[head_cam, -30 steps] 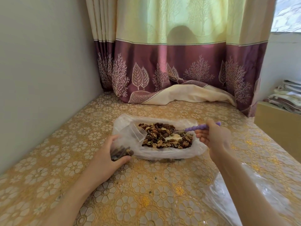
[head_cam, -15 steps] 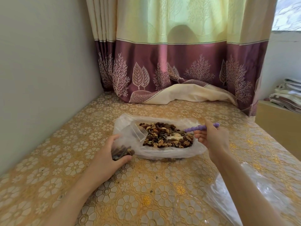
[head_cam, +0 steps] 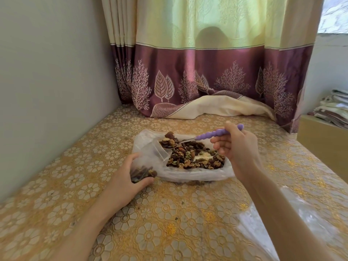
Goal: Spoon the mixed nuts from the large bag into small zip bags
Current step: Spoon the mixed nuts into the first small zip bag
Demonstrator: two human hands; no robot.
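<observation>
Between the two hands, on a gold floral table cover [head_cam: 169, 219], lies the large bag [head_cam: 197, 176] of clear plastic, spread open with the mixed nuts [head_cam: 195, 159] heaped inside it.

Head view. Right hand [head_cam: 237, 147]: raised just above the near right part of the large bag, fingers curled round the purple beaded handle of a spoon [head_cam: 207, 137], thumb on top. The spoon's metal bowl points away from this hand toward the left and carries a mound of nuts; it hangs above the far left part of the heap, clear of it.

Left hand [head_cam: 126, 176]: resting on the table cover just left of the large bag, thumb and fingers curled round the lower part of a small zip bag [head_cam: 145, 170], which already contains dark nuts. The small bag's clear upper part rises from this hand toward the spoon, its mouth just below and beside the loaded bowl; whether they touch cannot be told.

Beyond both hands: a curtain [head_cam: 207, 72], pale yellow above and plum with leaf motifs below, its hem bunched on the table. Near the right forearm: more clear plastic [head_cam: 293, 223] lying flat on the cover. Far to the right of the right hand: a stack of folded cloth [head_cam: 333, 108].
</observation>
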